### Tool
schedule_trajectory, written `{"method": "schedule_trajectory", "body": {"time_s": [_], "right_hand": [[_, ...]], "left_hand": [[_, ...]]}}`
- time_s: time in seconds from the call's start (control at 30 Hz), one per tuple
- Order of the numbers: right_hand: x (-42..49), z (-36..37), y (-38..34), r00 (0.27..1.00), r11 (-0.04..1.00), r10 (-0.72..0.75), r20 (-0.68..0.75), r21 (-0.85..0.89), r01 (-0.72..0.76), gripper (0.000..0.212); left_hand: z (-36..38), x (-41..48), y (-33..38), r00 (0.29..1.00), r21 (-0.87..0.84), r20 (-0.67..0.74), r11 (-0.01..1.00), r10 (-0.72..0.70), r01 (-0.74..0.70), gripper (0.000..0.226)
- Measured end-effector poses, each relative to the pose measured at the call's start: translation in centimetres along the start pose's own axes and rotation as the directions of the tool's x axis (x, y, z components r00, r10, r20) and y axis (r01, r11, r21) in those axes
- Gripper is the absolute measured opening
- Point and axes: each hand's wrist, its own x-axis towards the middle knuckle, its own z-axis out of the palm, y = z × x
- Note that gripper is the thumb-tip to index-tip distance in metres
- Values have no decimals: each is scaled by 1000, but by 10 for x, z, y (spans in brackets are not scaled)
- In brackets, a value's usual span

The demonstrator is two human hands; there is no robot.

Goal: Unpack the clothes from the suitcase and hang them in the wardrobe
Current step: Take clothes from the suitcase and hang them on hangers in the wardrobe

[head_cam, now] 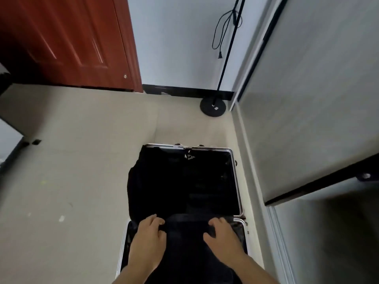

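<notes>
the suitcase [236, 181] is lying open on the floor [82, 160], its right rim running just beside the wardrobe [307, 99], while bare floor is stretching away to its left. a dark garment [184, 247] is lying in the near half. the left hand [148, 236] and right hand [223, 235] are gripping its far edge, one at each end. black clothing [174, 181] is filling the far half, spilling over the left rim. a red door [71, 42] and a floor lamp [213, 106] are standing by the far wall.
</notes>
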Motion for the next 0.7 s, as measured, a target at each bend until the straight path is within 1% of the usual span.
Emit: {"method": "schedule_trajectory", "body": {"time_s": [0.07, 0.13, 0.2, 0.3, 0.33, 0.37, 0.43, 0.47, 0.5, 0.53, 0.57, 0.6, 0.63, 0.67, 0.7], "right_hand": [[47, 47, 27, 1000, 1000, -1, 14, -21, 1, 42], [88, 77, 45, 1000, 999, -28, -14, -32, 28, 43], [132, 109, 60, 996, 997, -71, -54, -43, 69, 44], [192, 138, 73, 984, 992, -121, -132, -48, 116, 46], [209, 144, 73, 980, 990, -138, -143, -53, 132, 48], [225, 150, 73, 974, 986, -163, -158, -61, 155, 53], [254, 165, 70, 960, 970, -237, -151, -85, 227, 68], [264, 167, 65, 960, 967, -249, -131, -89, 238, 77], [277, 175, 59, 958, 961, -265, -106, -114, 253, 84], [284, 179, 53, 962, 957, -263, -79, -147, 249, 87], [291, 186, 48, 963, 950, -264, -47, -182, 252, 86], [294, 191, 42, 967, 946, -255, -28, -215, 243, 80], [297, 195, 38, 966, 940, -256, -16, -239, 245, 71], [296, 197, 35, 964, 936, -267, -15, -240, 255, 59], [293, 199, 34, 960, 948, -280, -17, -163, 274, 47]], "left_hand": [[55, 25, -40, 1000, 11, 10, 1000, 3, -4, 35], [97, 51, -69, 999, 14, -20, 999, 45, -45, 36], [141, 80, -96, 990, 62, -48, 990, 131, -128, 38], [189, 128, -121, 952, 158, -94, 948, 292, -275, 37], [201, 144, -129, 944, 216, -106, 934, 314, -286, 39], [209, 157, -137, 945, 280, -113, 922, 308, -267, 43], [218, 173, -150, 981, 338, -72, 930, 179, -145, 60], [217, 176, -154, 992, 358, -63, 930, 111, -82, 69], [221, 181, -163, 997, 363, -49, 931, 61, -39, 75], [222, 181, -165, 998, 367, -36, 930, 47, -30, 74], [225, 182, -170, 995, 338, -58, 939, 79, -55, 63], [225, 182, -170, 989, 284, -88, 955, 117, -88, 48], [221, 181, -169, 982, 191, -119, 974, 146, -121, 36], [216, 178, -166, 976, 88, -159, 987, 147, -135, 31], [211, 175, -164, 970, -36, -201, 988, 138, -148, 29]]}}
